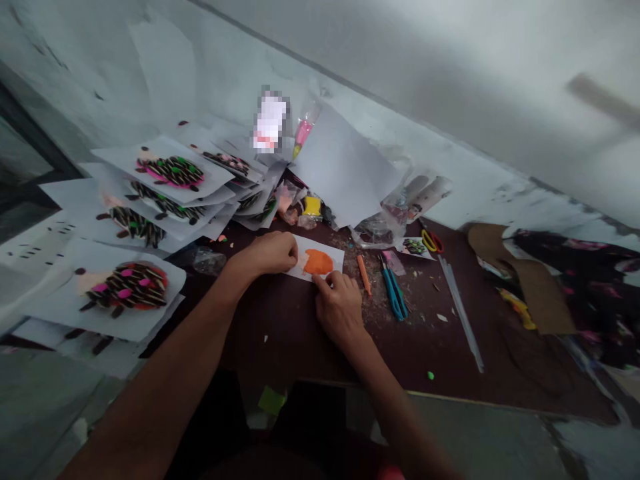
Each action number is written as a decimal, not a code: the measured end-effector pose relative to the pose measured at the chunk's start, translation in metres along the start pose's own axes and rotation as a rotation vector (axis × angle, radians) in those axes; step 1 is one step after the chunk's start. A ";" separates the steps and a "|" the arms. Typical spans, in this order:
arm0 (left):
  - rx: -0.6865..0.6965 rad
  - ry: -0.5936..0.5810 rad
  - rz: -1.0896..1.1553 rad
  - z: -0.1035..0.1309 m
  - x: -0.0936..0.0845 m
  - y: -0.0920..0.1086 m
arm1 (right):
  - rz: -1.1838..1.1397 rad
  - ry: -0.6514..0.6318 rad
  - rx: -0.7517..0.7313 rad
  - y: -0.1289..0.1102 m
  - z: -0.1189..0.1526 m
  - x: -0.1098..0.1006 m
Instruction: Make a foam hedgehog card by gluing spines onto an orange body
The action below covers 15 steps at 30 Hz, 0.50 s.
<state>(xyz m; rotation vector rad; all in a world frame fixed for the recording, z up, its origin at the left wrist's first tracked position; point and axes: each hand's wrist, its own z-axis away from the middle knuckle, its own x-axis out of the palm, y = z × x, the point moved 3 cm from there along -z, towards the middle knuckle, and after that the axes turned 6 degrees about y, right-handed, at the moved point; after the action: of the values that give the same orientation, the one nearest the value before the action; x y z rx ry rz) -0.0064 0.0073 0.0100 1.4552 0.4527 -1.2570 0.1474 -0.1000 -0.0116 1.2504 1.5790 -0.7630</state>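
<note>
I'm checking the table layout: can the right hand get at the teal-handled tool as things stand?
Probably yes: the teal-handled tool lies uncovered near the right hand, and the orange stick near the way looks low enough to reach over.

The left hand [280, 255] hides part of the white card [337, 256], pixelation masks a bright shape [271, 120] at the back, the right edge cuts off the patterned cloth [607, 287], and the worktop's [283, 333] crumbs [376, 308] are too tiny to identify.

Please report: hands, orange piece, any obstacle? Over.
Left hand at white card's left end. Right hand at orange piece's lower edge. Orange stick right of card, apparently clear.
</note>
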 end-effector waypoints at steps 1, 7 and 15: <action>0.001 -0.002 -0.007 0.000 0.000 0.000 | -0.011 -0.002 0.006 0.001 0.000 0.001; 0.001 0.008 0.005 0.000 0.000 0.000 | -0.129 0.039 0.059 0.010 0.003 0.003; -0.002 0.016 0.020 -0.001 0.002 -0.002 | -0.067 0.070 0.005 0.007 0.004 0.004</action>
<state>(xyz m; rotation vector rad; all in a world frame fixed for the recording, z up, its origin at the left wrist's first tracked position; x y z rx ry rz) -0.0067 0.0078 0.0072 1.4658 0.4493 -1.2296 0.1547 -0.0999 -0.0160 1.2446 1.6837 -0.7732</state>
